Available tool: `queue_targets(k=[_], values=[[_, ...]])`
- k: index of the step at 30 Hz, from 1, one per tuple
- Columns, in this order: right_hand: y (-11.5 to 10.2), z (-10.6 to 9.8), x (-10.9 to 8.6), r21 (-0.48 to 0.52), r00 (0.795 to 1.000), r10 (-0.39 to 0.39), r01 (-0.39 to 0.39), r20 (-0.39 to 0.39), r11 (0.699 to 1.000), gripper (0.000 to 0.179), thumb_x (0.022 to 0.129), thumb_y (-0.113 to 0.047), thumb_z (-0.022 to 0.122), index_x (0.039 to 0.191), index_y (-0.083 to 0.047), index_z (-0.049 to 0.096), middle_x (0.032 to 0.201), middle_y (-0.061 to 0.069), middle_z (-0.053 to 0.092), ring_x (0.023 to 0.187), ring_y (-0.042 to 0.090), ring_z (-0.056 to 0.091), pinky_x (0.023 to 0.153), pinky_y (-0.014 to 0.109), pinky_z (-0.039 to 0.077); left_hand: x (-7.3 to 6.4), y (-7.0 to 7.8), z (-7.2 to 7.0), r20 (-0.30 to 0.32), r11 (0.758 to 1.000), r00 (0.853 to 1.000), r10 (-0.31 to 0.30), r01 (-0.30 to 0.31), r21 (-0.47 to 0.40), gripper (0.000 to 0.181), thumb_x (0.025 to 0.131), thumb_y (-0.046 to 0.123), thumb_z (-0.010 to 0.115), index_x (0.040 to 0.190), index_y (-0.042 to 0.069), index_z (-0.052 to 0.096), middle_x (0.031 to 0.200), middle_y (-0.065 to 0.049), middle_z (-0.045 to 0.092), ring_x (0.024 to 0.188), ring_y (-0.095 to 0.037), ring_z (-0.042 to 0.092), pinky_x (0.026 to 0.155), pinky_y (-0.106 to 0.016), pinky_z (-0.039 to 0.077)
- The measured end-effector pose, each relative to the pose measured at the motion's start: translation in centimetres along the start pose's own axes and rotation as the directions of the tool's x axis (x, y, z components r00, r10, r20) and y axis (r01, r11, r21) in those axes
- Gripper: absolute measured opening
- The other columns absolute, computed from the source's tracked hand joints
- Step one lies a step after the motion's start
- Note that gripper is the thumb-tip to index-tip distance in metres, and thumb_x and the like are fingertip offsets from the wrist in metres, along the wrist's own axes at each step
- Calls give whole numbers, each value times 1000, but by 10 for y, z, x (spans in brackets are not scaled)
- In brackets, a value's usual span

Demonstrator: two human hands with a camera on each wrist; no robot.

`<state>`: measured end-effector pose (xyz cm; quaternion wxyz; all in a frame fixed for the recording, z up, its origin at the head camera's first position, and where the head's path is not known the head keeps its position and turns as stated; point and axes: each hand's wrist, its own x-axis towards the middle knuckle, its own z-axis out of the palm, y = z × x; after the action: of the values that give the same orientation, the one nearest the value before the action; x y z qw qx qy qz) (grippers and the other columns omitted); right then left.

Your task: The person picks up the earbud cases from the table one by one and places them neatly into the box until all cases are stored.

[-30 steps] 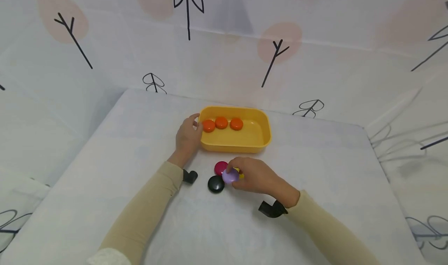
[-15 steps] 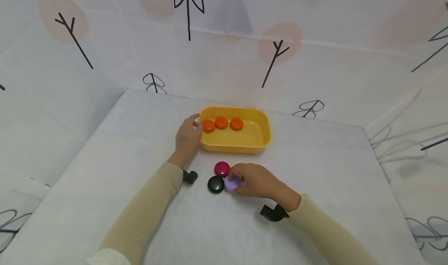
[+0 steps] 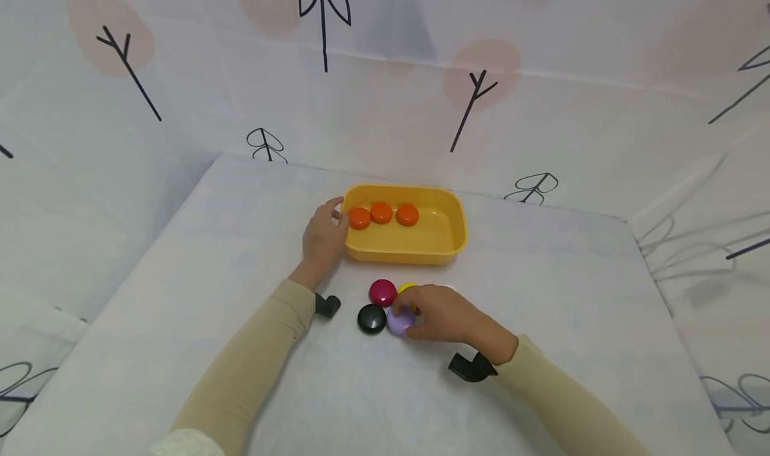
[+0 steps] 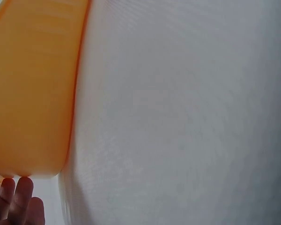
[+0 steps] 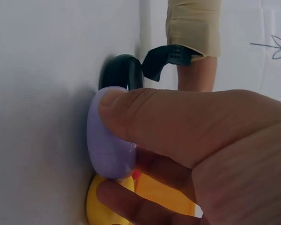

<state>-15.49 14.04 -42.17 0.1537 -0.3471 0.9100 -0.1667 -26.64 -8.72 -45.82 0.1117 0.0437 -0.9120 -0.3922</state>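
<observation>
My right hand pinches a glossy lilac disc low over the table. In the right wrist view the thumb lies across the lilac disc's face, and another finger overlaps a yellow disc. A black disc and a dark pink disc lie just left of it. My left hand rests at the left end of a yellow tray. In the left wrist view its extended fingertips meet the tray's outer wall. Inside the tray are three orange discs.
A white cloth covers the table, and a printed cloth hangs behind it. Black curved mounts sit at both wrists. A pale edge shows just behind my right hand's knuckles.
My right hand has moved slightly down and right with the lilac disc, from overlapping the dark pink disc to beside the black one. More of the yellow disc shows. The left hand stays put.
</observation>
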Motion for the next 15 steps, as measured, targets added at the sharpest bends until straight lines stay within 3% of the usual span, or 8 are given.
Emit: queue_targets(k=[9,15], values=[[5,4,0,-1,999,-37,37,0,999,27,70,-26,70,95,-27,60,85,-15,55,77,6,49,69,21,43,0,0,1,5,1000,1000,-1,1,-10,43,86,36,39,127,25,43,96,1,52,76,-16,48,67,-29,43],[4,1,0,15,997,-71,71,-22,997,26,71,-24,69,95,-27,60,95,-15,53,81,6,50,71,20,44,-1,1,0,7,1000,1000,-5,5,-13,43,86,35,39,127,25,43,96,1,52,77,-16,48,67,-29,44]])
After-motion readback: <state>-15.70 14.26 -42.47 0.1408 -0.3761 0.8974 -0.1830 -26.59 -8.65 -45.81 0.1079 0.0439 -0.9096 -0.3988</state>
